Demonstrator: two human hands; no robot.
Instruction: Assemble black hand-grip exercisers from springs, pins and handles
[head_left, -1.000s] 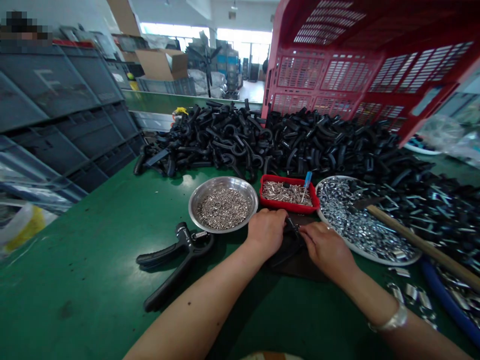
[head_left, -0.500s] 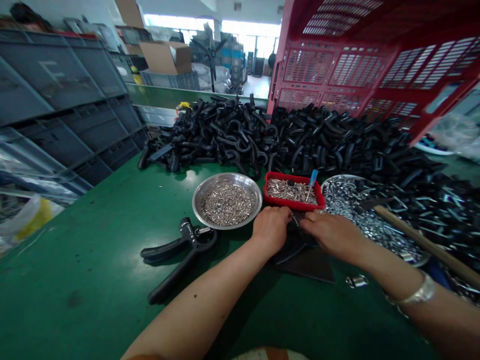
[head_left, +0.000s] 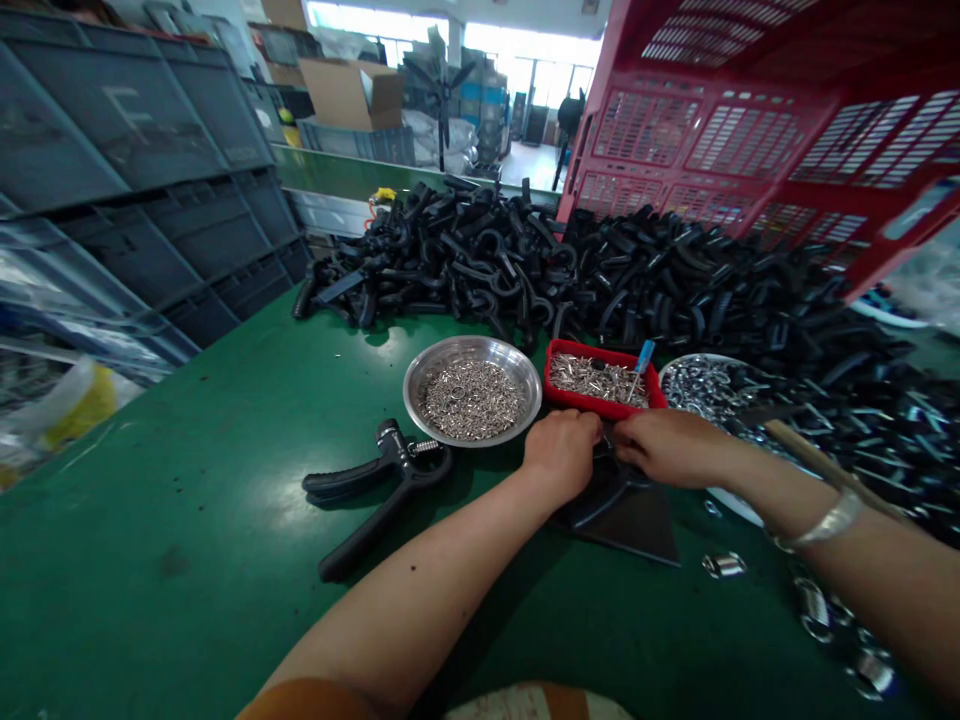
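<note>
My left hand (head_left: 564,450) is closed around the upper end of a black hand-grip handle (head_left: 604,500), which lies over a dark flat plate (head_left: 637,535). From the other side my right hand (head_left: 667,445) meets it, fingers pinched together at the same end; whatever small piece they hold is hidden. To the left lies an assembled hand gripper (head_left: 386,490) with two black handles and a spring (head_left: 425,447). Just beyond my hands stand a steel bowl (head_left: 411,395) of small metal parts and a red tray (head_left: 600,406) of metal pins with a blue-handled screwdriver (head_left: 643,357) in it.
Black handles (head_left: 480,260) are heaped along the back, below a tilted red crate (head_left: 652,130). Grey crates (head_left: 187,130) are stacked at left. A plate of shiny parts (head_left: 701,385), a wooden-handled tool (head_left: 802,455) and loose springs (head_left: 724,565) lie at right.
The view has turned slightly left, so the table's things sit further right. My hands have come closer together over the handle, and my right fingers curl in more.
</note>
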